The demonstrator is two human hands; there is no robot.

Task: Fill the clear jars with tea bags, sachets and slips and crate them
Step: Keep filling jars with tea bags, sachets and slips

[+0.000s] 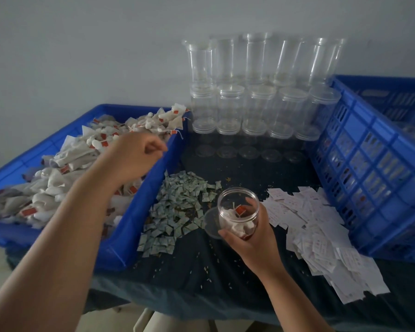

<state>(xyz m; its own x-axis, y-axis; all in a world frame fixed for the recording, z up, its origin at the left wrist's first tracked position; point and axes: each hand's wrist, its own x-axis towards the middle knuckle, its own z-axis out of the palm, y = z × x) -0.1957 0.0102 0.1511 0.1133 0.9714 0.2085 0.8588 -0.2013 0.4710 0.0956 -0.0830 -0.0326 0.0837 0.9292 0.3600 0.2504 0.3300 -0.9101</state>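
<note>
Jar (238,207) wrapped by the fingers of the right hand (252,238); left of it, left hand (134,159) curls above the tray (139,212) edge, grasp unclear.

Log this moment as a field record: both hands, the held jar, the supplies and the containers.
left hand: over the tea bags in the blue tray, fingers curled; grip unclear
right hand: holds the open jar
open jar: a few tea bags inside, clear lid lying beside it
sachets: loose pile left of jar
slips: loose pile right of jar
empty jars: stacked at the back
blue crate: far right
</note>
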